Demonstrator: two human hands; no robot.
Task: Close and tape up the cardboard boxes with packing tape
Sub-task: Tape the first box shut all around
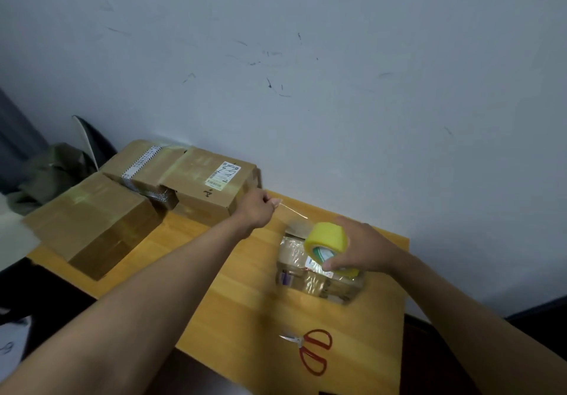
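Three brown cardboard boxes occupy the left end of a yellow wooden table [245, 296] set against a pale scuffed wall [306, 41]. Farthest left sits a large plain brown cardboard box [92, 222], its top crossed by shiny clear tape. Behind it lies a flatter brown box with a strip of black-and-white printed tape [144, 161], and just right of that, touching it, a brown box bearing a white shipping label [211, 184].

Next comes the left hand [256, 210], raised near the labelled box's right corner, its thumb and fingers pinching the free end of a clear strip of packing tape [294, 213]. That strip stretches taut down and to the right to a yellow roll of packing tape [326, 241]. Beneath the roll rests a small cardboard parcel wrapped in glossy clear tape [313, 278], blurred, at the table's right-middle.

Right of the roll, the right hand [365, 249] grips it, the thumb hooked at the core and the fingers curled around the outside, holding it above the parcel.

Nearer the table's front edge lie red-handled scissors [310, 348], blades pointing left, well apart from both hands.
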